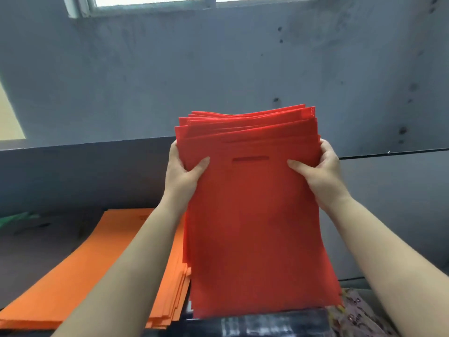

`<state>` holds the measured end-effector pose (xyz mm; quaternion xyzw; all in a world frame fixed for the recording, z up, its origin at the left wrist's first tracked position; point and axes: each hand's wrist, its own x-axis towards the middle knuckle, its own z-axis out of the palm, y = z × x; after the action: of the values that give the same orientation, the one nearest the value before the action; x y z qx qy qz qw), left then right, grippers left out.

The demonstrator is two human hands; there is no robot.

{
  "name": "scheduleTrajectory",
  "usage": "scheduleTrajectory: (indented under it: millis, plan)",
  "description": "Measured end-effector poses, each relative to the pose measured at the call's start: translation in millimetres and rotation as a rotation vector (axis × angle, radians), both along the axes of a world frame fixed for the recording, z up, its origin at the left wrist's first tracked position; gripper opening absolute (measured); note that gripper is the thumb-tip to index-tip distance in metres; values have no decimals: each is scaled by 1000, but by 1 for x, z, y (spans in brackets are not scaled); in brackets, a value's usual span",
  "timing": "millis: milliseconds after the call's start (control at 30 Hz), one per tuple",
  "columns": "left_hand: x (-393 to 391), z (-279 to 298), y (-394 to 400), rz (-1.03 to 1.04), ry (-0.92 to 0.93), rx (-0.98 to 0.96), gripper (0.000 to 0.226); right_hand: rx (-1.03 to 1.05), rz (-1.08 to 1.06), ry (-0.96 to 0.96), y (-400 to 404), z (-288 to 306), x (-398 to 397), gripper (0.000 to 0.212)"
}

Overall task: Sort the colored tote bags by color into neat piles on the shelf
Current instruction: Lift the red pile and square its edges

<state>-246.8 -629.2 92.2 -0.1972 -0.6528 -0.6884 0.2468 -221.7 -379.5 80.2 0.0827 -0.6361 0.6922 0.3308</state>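
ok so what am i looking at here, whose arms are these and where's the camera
No machine here: a person wears one camera on the head, looking forward and down, so the arms are their own. The left hand and right hand grip a stack of red bags by its sides, thumbs on the front, holding it upright. Below to the left, a pile of orange bags lies flat on a dark shelf. Something green shows at the far left edge, too blurred to name. Behind is a grey wall.
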Motion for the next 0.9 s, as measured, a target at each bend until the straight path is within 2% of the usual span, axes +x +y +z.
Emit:
scheduleTrajectory:
  millis: [100,233,300,367,433,533,700,800,900]
  plan:
    - [0,19,3,66,129,22,52,31,-41,105,-6,28,2,47]
    - [-8,58,3,93,185,54,62,88,-94,196,-9,75,3,46]
    - [-14,59,-2,75,144,50,72,75,-41,144,-7,78,-4,46]
    - [-18,43,-5,-26,15,90,76,55,-3,-1,-3,61,-10,45]
    - [-17,15,-5,-84,-107,78,63,73,-34,-111,-2,29,-11,43]
    - [-16,-4,-1,-37,-168,25,37,80,-87,-112,-5,2,-4,39]
    - [-21,27,8,21,-7,48,24,107,-177,2,-9,37,-5,34]
    - [-27,46,6,16,11,96,31,108,-176,23,-7,60,-6,36]
    - [-32,29,-1,-33,-113,90,56,140,-166,-105,-6,43,-7,47]
